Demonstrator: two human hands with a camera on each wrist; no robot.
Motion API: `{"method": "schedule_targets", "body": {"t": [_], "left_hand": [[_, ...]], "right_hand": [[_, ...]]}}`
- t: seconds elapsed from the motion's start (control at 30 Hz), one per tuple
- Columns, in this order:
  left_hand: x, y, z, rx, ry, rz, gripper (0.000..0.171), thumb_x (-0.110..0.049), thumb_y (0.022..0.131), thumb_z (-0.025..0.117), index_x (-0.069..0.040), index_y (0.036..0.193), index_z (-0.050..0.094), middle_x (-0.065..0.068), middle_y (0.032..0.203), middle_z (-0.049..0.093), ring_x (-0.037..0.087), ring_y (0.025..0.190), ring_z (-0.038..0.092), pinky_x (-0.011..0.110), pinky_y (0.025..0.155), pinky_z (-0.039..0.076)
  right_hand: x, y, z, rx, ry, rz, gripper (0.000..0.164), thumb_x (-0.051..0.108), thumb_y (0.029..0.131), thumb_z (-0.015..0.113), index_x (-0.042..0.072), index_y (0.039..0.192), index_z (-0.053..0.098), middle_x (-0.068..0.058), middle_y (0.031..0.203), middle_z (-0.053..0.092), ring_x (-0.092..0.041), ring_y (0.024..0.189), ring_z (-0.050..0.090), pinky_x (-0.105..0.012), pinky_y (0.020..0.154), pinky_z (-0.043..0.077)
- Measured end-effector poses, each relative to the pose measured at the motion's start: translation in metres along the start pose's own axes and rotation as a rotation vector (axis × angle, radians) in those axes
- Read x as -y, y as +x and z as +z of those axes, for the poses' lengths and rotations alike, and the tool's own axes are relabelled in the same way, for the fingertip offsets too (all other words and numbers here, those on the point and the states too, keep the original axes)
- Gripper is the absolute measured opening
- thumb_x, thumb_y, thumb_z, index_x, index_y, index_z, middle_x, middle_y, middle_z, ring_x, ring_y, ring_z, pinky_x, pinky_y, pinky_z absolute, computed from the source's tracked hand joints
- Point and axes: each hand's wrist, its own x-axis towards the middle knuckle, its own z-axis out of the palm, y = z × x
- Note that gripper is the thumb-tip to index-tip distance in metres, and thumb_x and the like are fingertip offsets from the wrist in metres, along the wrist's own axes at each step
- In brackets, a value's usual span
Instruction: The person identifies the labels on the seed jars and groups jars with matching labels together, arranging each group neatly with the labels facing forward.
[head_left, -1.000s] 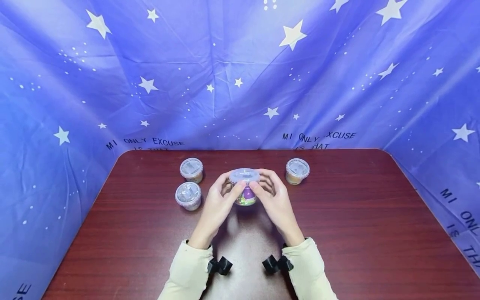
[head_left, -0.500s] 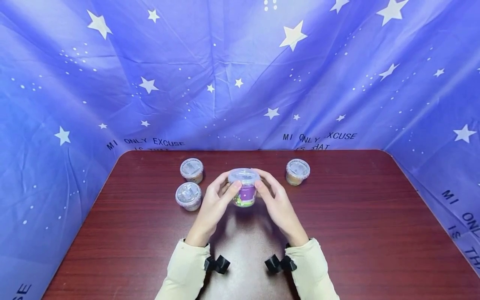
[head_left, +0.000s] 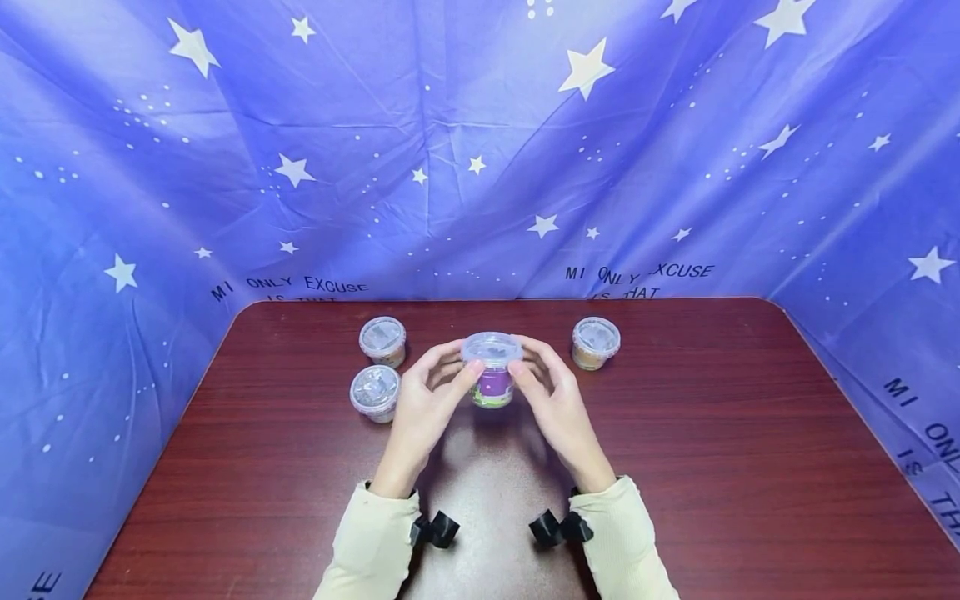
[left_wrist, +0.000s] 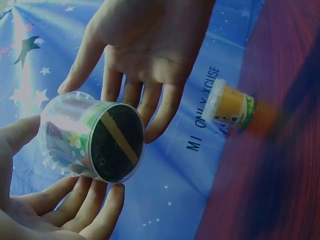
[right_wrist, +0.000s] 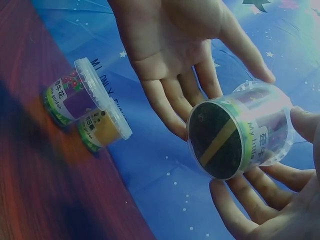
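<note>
Overall, a starry blue cloth [head_left: 480,217] hangs behind the held cup [head_left: 492,371], and the reddish-brown counter [head_left: 720,475] extends beneath it. Pale sleeves [head_left: 375,537] lie on the near side of the held cup and lead to the left hand [head_left: 423,408] and the right hand [head_left: 551,404], one at each flank. Together these form a two-sided grip, parted only by the width of the held cup: fingers curve round its sides and thumbs press its near wall. The held cup is upright or nearly so, centred within the grip and raised off the counter. Compared with half a second ago, it sits slightly higher; compared with a second ago, the thumbs stand farther apart, baring more label. The change suggests a small readjustment of the hold, not a release. Two cups, far-left [head_left: 382,342] and near-left [head_left: 375,390], stand left of the held cup; a third, the far-right cup [head_left: 596,342], stands to its right. Smaller still, its clear lid [head_left: 492,348] remains on; its purple label [head_left: 492,383] faces the wearer.
</note>
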Motion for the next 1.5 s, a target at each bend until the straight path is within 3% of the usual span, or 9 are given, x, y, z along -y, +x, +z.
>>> {"method": "schedule_targets", "body": {"t": [0.3, 0.67, 0.87, 1.0, 1.13, 1.3, 1.5], "left_hand": [[-0.0019, -0.0031, 0.0052, 0.025, 0.011, 0.017, 0.05, -0.01, 0.088, 0.076, -0.005, 0.133, 0.057, 0.015, 0.119, 0.066, 0.018, 0.101, 0.067, 0.025, 0.085, 0.056], [-0.0018, -0.0005, -0.0015, 0.101, -0.038, -0.018, 0.039, -0.015, 0.095, 0.066, -0.004, 0.131, 0.06, 0.016, 0.123, 0.066, 0.017, 0.11, 0.064, 0.028, 0.094, 0.053], [-0.0012, 0.0003, -0.0037, 0.152, -0.071, -0.064, 0.037, -0.016, 0.098, 0.061, -0.002, 0.132, 0.059, 0.017, 0.122, 0.065, 0.015, 0.11, 0.064, 0.029, 0.093, 0.053], [0.0011, 0.0015, -0.0024, 0.131, -0.085, -0.093, 0.037, -0.019, 0.098, 0.061, -0.004, 0.132, 0.058, 0.016, 0.122, 0.064, 0.014, 0.108, 0.064, 0.03, 0.092, 0.053], [0.0026, 0.0017, 0.0005, 0.096, -0.081, -0.103, 0.038, -0.02, 0.098, 0.062, -0.005, 0.133, 0.058, 0.015, 0.122, 0.063, 0.015, 0.108, 0.064, 0.03, 0.091, 0.054], [0.0038, 0.0011, 0.0053, 0.098, -0.066, -0.09, 0.04, -0.018, 0.097, 0.064, -0.006, 0.134, 0.057, 0.015, 0.124, 0.063, 0.018, 0.113, 0.062, 0.027, 0.095, 0.052], [0.0032, 0.0019, 0.0037, 0.109, -0.071, -0.077, 0.04, -0.017, 0.098, 0.063, -0.005, 0.135, 0.057, 0.015, 0.125, 0.063, 0.015, 0.111, 0.062, 0.025, 0.095, 0.05]], "right_hand": [[0.0013, 0.0006, 0.0048, 0.002, -0.016, -0.036, 0.043, 0.006, 0.092, 0.069, 0.006, 0.132, 0.053, -0.013, 0.122, 0.061, -0.019, 0.107, 0.059, -0.024, 0.081, 0.053], [0.0022, 0.0009, -0.0016, 0.031, 0.035, 0.003, 0.034, 0.009, 0.1, 0.057, 0.001, 0.133, 0.054, -0.006, 0.116, 0.061, -0.012, 0.104, 0.06, -0.022, 0.091, 0.05], [0.0037, -0.0009, -0.0027, 0.102, 0.038, 0.052, 0.038, 0.016, 0.103, 0.052, 0.005, 0.14, 0.052, -0.012, 0.127, 0.062, -0.011, 0.113, 0.06, -0.022, 0.098, 0.048], [0.0034, -0.001, -0.0015, 0.058, 0.021, 0.057, 0.038, 0.014, 0.102, 0.055, 0.005, 0.139, 0.053, -0.017, 0.126, 0.062, -0.011, 0.113, 0.061, -0.022, 0.098, 0.047], [0.0023, -0.0006, 0.0009, -0.015, 0.033, 0.06, 0.038, 0.01, 0.099, 0.059, 0.004, 0.136, 0.054, -0.015, 0.123, 0.062, -0.013, 0.11, 0.061, -0.022, 0.099, 0.047], [0.0027, -0.0011, 0.004, -0.065, 0.051, 0.069, 0.038, 0.01, 0.096, 0.063, 0.004, 0.133, 0.056, -0.013, 0.122, 0.063, -0.017, 0.11, 0.06, -0.024, 0.099, 0.048], [0.0042, -0.0008, 0.0071, -0.092, 0.034, 0.111, 0.035, 0.017, 0.101, 0.057, 0.006, 0.135, 0.056, -0.016, 0.125, 0.063, -0.012, 0.108, 0.062, -0.023, 0.093, 0.051]]}}
